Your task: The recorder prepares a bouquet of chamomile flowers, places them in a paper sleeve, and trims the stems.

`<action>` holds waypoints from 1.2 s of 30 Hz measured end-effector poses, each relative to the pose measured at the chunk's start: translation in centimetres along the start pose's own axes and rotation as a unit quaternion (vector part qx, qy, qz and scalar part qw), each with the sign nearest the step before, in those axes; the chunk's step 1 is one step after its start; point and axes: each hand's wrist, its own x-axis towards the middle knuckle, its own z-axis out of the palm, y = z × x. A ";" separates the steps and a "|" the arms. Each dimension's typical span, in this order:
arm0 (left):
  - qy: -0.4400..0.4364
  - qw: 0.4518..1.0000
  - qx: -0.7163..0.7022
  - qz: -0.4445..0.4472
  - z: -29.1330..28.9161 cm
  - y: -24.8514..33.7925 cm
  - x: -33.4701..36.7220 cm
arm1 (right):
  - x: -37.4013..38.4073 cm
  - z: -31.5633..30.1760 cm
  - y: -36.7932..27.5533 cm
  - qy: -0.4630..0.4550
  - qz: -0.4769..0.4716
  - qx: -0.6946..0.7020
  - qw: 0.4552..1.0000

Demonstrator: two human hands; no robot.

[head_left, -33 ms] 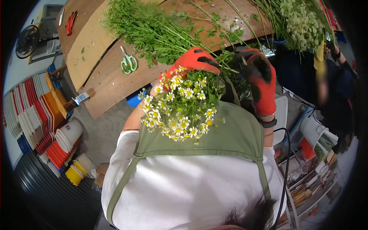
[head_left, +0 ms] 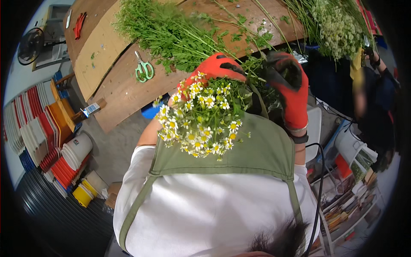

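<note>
Two gloved hands [head_left: 216, 68] [head_left: 292, 88] — left around white flowers [head_left: 206, 131], right half-curled.

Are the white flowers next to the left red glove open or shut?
Open: many daisy-like flowers beside the left hand show white petals spread around yellow centres.

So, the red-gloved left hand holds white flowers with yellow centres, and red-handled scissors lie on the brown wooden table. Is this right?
Not quite: the head view shows scissors with pale green handles, not red. They lie on the brown wooden table, and the red-gloved left hand holds the white, yellow-centred flowers.
</note>
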 end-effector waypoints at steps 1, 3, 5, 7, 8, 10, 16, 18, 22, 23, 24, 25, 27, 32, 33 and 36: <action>-0.044 0.999 0.013 -0.018 0.0 -0.7 0.0 | 0.0 0.4 0.3 0.041 -0.051 -0.080 0.995; -0.031 0.999 0.009 -0.023 0.2 -0.5 0.1 | 0.2 0.5 0.2 0.079 -0.101 -0.155 0.980; 0.012 0.999 0.024 0.022 0.4 -1.1 -0.1 | 0.7 0.6 -0.7 -0.030 -0.133 -0.164 0.977; 0.010 0.999 0.024 0.019 0.2 -0.8 -0.1 | 1.2 1.6 -1.5 -0.062 -0.155 -0.199 0.966; 0.008 1.000 0.025 0.015 0.0 -0.7 -0.2 | 1.4 2.4 -2.0 -0.094 -0.178 -0.233 0.952; 0.006 1.000 0.027 0.007 -0.1 -0.6 0.0 | 1.8 3.7 -3.4 -0.131 -0.196 -0.248 0.939; -0.006 1.000 0.027 -0.012 -2.7 4.8 -6.1 | 3.2 6.9 -4.6 -0.237 -0.240 -0.333 0.880; 0.000 0.999 0.031 -0.022 -2.4 5.3 -6.0 | 3.2 8.0 -4.6 -0.256 -0.287 -0.353 0.853; 0.010 0.998 0.044 -0.050 -1.3 4.7 -3.6 | 3.5 8.4 -4.8 -0.272 -0.287 -0.308 0.865; 0.014 0.997 0.048 -0.057 -1.0 2.3 -1.2 | 4.0 7.7 -5.6 -0.331 -0.249 -0.209 0.886; 0.012 0.997 0.047 -0.059 -0.8 1.1 0.4 | 4.2 7.1 -5.4 -0.330 -0.249 -0.210 0.886; 0.011 0.997 0.047 -0.062 -0.6 1.0 0.5 | 4.4 6.6 -5.1 -0.334 -0.265 -0.099 0.899; 0.009 0.997 0.046 -0.068 -0.4 1.9 -0.2 | 4.4 5.4 -5.1 -0.333 -0.276 0.012 0.901; 0.035 0.997 0.067 -0.004 -1.0 3.0 0.1 | 2.5 4.7 -5.5 -0.095 -0.141 -0.088 0.982; 0.041 0.997 0.070 0.000 -0.8 2.6 0.0 | 2.6 4.7 -5.5 -0.109 -0.141 -0.093 0.980; 0.057 0.994 0.089 -0.028 1.2 -0.8 -2.0 | 3.2 4.9 -5.1 -0.169 -0.160 -0.148 0.961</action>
